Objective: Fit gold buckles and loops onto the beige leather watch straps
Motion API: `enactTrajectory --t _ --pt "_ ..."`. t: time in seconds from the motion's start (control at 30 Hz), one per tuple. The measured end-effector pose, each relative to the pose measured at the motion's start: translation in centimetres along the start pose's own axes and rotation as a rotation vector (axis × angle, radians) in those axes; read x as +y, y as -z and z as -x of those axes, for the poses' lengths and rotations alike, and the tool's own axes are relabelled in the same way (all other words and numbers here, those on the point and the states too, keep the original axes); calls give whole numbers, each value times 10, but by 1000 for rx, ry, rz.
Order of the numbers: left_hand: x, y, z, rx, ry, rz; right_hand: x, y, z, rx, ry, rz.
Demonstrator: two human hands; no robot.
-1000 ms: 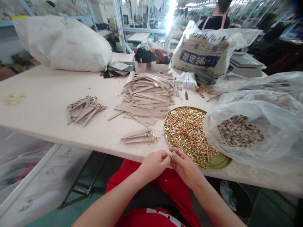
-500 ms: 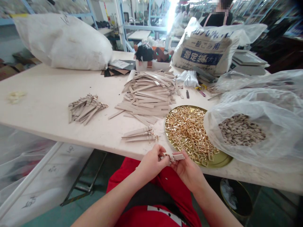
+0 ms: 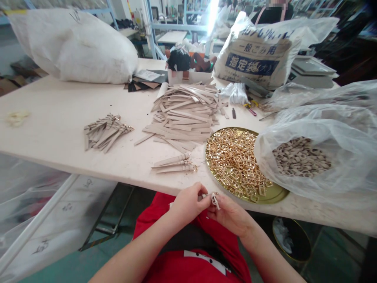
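Observation:
Just past the table's front edge, above my lap, my left hand point(image 3: 191, 201) and my right hand point(image 3: 230, 214) meet over a small beige strap point(image 3: 216, 202). Both are closed in a pinch on it. The strap is bent into a short loop, with a glint of gold metal at its top; fingers hide the rest. Several finished-looking straps with gold buckles point(image 3: 175, 164) lie on the table beyond my left hand. To the right, a round gold tray point(image 3: 277, 195) holds a heap of gold buckles point(image 3: 235, 159).
A pile of flat beige strips point(image 3: 185, 114) covers the table's middle, with a bundle of buckled straps point(image 3: 107, 133) to its left. At right, a clear plastic bag point(image 3: 294, 192) contains small beige loops point(image 3: 302, 157). Large white sacks point(image 3: 79, 47) stand behind, and a person point(image 3: 272, 13) is in the background.
The strap end that stuck out to the right between my hands is now folded down into a loop. My right fingers have shifted around it. The view has tilted slightly.

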State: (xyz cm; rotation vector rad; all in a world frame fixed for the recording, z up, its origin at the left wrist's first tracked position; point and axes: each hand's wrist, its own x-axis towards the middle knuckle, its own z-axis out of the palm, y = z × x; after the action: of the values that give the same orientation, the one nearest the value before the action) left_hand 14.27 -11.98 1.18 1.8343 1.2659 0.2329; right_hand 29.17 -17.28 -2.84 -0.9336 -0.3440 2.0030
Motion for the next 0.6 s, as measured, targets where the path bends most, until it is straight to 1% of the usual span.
enactTrajectory --t 0.07,0.13,0.2,0.3,0.37,0.43,0.5,0.6 --pt "-2 -1 1 -12 -15 52 -2 -4 -1 19 68 46" --pt "-5 -1 4 0 -23 93 -4 -6 -4 80 165 108" --pt "-6 -1 7 8 -24 150 -3 -6 -7 204 275 205" --pt "-7 0 8 -21 -25 252 -2 -3 -9 418 423 418" --pt "-6 0 6 -37 -17 269 -2 -2 -8 480 479 528" --pt "-6 -1 4 -29 -5 256 -5 -3 -6 474 487 629" --pt "-7 -3 1 -22 -2 268 -8 -3 -3 425 456 740" --pt "-13 -8 -1 -58 23 344 -9 -2 0 371 415 860"
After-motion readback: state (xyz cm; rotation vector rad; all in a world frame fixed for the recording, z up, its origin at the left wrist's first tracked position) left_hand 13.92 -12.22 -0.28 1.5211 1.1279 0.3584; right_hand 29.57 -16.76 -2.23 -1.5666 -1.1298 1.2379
